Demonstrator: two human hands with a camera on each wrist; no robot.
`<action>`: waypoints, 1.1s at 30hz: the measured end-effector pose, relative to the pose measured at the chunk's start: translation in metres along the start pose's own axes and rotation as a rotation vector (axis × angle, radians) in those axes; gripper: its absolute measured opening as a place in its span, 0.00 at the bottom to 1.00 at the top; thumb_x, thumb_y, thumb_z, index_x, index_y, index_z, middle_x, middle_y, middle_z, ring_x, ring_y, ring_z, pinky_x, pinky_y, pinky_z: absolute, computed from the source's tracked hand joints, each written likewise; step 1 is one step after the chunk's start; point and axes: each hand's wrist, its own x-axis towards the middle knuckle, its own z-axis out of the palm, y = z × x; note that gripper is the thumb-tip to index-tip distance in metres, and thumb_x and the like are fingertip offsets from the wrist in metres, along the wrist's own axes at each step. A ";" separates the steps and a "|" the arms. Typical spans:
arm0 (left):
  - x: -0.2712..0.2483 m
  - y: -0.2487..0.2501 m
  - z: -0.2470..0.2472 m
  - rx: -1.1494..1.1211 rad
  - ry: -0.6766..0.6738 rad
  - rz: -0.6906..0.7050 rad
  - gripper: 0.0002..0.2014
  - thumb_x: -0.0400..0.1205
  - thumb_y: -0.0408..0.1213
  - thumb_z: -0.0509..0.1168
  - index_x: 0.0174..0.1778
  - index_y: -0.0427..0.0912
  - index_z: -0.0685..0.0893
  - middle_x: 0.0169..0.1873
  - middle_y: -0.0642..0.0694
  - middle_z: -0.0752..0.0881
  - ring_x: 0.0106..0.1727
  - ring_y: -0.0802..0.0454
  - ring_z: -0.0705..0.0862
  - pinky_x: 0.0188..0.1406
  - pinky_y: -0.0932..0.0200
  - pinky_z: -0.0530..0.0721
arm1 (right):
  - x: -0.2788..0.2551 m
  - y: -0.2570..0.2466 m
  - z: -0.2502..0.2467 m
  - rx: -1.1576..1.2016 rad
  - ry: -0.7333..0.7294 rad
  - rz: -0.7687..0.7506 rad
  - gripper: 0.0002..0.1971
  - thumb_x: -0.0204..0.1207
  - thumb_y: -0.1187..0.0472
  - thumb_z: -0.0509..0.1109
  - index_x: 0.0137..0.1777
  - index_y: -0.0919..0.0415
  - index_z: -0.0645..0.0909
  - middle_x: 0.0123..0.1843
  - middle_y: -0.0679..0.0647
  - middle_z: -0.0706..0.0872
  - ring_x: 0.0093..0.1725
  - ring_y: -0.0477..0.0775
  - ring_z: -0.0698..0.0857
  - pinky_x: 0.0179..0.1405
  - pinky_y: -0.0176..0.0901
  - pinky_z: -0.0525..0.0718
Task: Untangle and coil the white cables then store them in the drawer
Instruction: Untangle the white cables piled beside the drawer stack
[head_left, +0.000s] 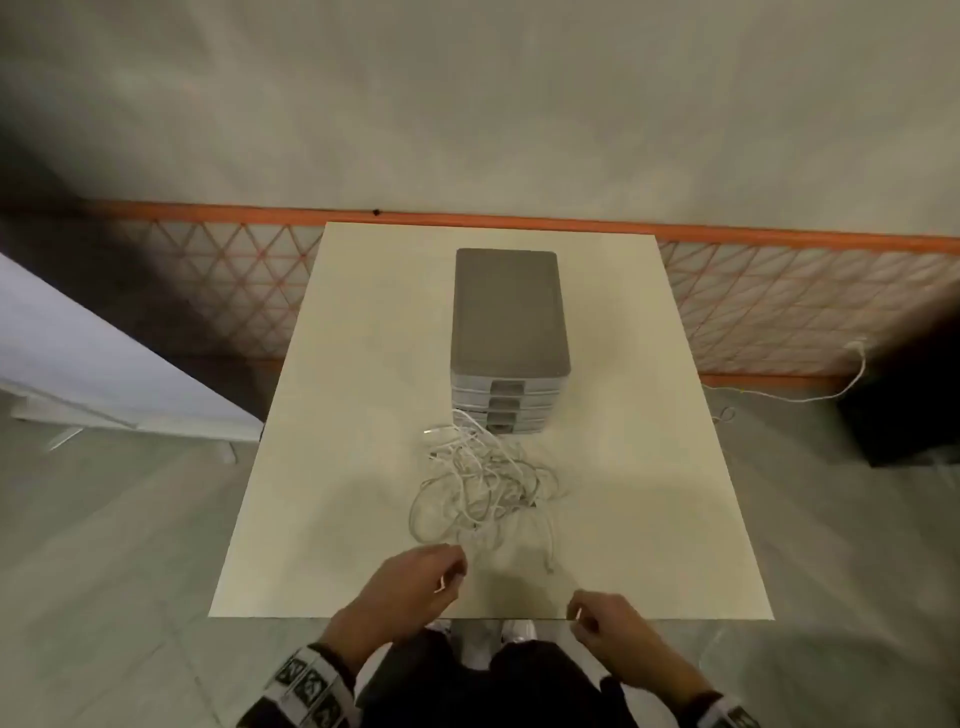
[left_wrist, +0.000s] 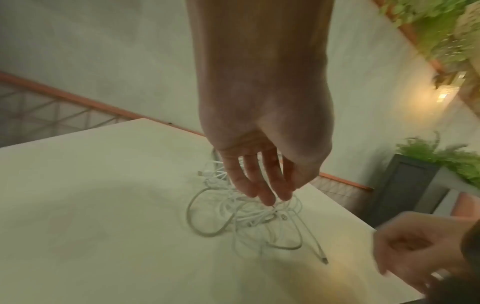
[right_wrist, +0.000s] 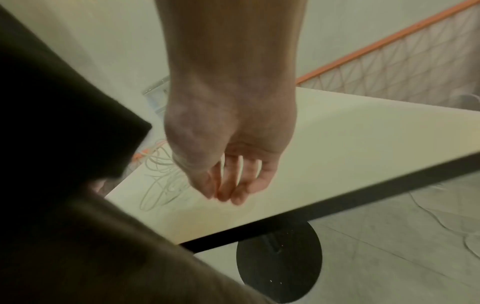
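Cables: the white cables (head_left: 483, 475) lie in one loose tangle on the table (head_left: 332, 415), touching the foot of the drawer unit (head_left: 510, 332); the tangle's long axis runs from the unit toward the person.
Plug ends: one plug (left_wrist: 324, 260) points at the near edge, another sticks out on the left by the unit (the number of separate cables cannot be told).
Drawer unit: one grey stack, four drawer fronts facing the person, all pushed in.
Left hand: the left hand (head_left: 410, 582) hovers at the tangle's near edge, fingers (left_wrist: 259, 185) relaxed and nearly straight, holding nothing.
Right hand: the right hand (head_left: 618, 631) is over the table's near edge, apart from the tangle, fingers (right_wrist: 228, 185) loosely curled, empty.
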 end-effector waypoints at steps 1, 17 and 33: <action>0.007 0.003 0.000 0.016 0.012 0.042 0.06 0.85 0.44 0.59 0.54 0.51 0.79 0.48 0.56 0.85 0.44 0.60 0.78 0.44 0.61 0.76 | 0.008 -0.001 -0.003 -0.049 0.062 -0.017 0.07 0.79 0.59 0.64 0.51 0.47 0.79 0.42 0.41 0.79 0.41 0.43 0.79 0.44 0.42 0.80; 0.041 0.021 -0.008 -0.131 0.061 0.153 0.16 0.87 0.44 0.61 0.70 0.50 0.77 0.64 0.56 0.76 0.59 0.59 0.79 0.57 0.59 0.81 | 0.067 -0.021 -0.030 -0.097 0.457 -0.263 0.03 0.80 0.57 0.73 0.48 0.56 0.85 0.62 0.50 0.75 0.56 0.54 0.76 0.46 0.45 0.83; 0.069 0.077 -0.056 -0.750 0.719 0.156 0.10 0.88 0.38 0.62 0.57 0.42 0.88 0.51 0.51 0.89 0.52 0.48 0.88 0.52 0.50 0.87 | 0.046 -0.138 -0.097 0.448 0.734 -0.503 0.04 0.83 0.67 0.68 0.53 0.61 0.82 0.49 0.41 0.82 0.39 0.45 0.81 0.40 0.26 0.75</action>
